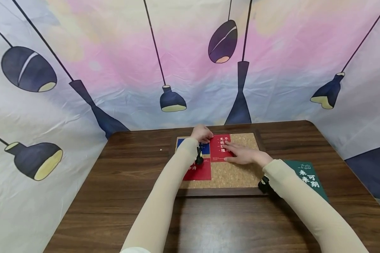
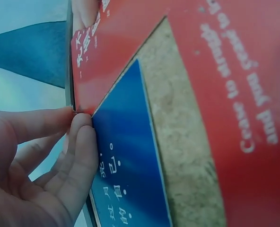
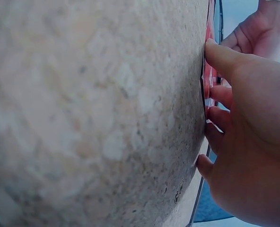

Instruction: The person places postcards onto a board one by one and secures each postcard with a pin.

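Observation:
A cork board (image 1: 237,175) in a dark wooden frame lies on the table. My left hand (image 1: 201,133) is at the top left corner of the upper red card (image 1: 220,154); its thumb and fingertips pinch a small pin (image 2: 75,112), mostly hidden by the fingers. My right hand (image 1: 244,154) rests on the same red card with fingers spread, holding it flat against the cork. Beside it, a blue card (image 2: 126,137) lies left, partly behind my left wrist. Below that is another red card (image 1: 202,174), with a strip of cork between them.
A green card (image 1: 315,179) lies on the wooden table (image 1: 130,175) right of the board, partly under my right forearm. One tiny pale object (image 1: 160,150) is on the table to the left. Behind the table hangs a cloth (image 1: 190,63) printed with lamps.

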Tool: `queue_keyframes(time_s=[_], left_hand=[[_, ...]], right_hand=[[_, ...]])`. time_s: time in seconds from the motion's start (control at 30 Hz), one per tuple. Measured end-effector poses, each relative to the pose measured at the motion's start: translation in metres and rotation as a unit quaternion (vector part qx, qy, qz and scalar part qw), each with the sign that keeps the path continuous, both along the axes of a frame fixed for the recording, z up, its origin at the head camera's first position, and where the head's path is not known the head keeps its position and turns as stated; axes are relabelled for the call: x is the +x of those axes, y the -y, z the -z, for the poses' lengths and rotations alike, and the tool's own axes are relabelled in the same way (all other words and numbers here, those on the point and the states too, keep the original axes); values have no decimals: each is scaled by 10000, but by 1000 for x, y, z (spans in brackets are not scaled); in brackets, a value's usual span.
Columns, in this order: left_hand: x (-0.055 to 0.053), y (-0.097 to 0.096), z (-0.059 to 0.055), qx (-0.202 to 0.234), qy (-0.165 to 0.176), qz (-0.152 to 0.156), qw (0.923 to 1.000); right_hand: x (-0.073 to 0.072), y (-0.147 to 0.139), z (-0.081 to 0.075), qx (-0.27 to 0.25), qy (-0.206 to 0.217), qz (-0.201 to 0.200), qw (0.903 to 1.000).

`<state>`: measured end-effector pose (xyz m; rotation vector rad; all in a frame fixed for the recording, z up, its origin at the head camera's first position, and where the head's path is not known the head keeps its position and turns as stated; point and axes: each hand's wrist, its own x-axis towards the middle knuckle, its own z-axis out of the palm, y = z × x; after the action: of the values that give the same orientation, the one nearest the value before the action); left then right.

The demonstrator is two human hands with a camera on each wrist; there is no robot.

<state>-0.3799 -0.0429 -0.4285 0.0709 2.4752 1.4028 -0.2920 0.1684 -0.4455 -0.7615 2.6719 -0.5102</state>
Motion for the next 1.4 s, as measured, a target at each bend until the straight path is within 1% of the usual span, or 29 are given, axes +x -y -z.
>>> queue_keyframes(time_s=[0.1, 0.17, 0.27, 0.43, 0.57, 0.7, 0.8, 0.9, 1.0, 1.1, 1.27, 1.4], left_hand=[[-1, 0, 3, -84, -89, -39, 9999], [-2, 0, 5, -151, -84, -66, 9998], [-5, -1, 6, -167, -60, -82, 9998], [-9, -2, 6, -125, -33, -124, 9998], [-9, -3, 5, -143, 19, -198, 9997], [-9, -5, 3, -214, 18, -250, 9995], [-7, -4, 3, -194, -98, -191, 9996], [-5, -1, 7, -118, -250, -20, 9996], [-5, 2, 12, -101, -386, 285, 9988], [-7, 6, 14, -220, -513, 619, 9965], [-6, 13, 9, -529, -760, 1112, 9895], [-6, 15, 4, -673, -810, 1317, 9857]], right_hand=[[0, 0, 3, 15, -26, -54, 10000], [-1, 0, 4, -22, -46, -107, 9999], [-2, -1, 6, -19, 9, -79, 10000], [-7, -3, 9, -10, 114, 25, 9999], [-9, -4, 10, -27, 110, 16, 9999], [-7, -3, 6, 22, 125, 43, 9999], [-3, -2, 2, 24, 73, 26, 10000], [-1, -1, 1, 5, 55, -8, 10000], [0, -1, 2, -15, 67, -1, 10000], [1, -1, 2, 59, 91, 32, 9999], [0, 1, 1, 41, 90, 24, 9999], [1, 1, -2, 43, 71, 28, 10000]])
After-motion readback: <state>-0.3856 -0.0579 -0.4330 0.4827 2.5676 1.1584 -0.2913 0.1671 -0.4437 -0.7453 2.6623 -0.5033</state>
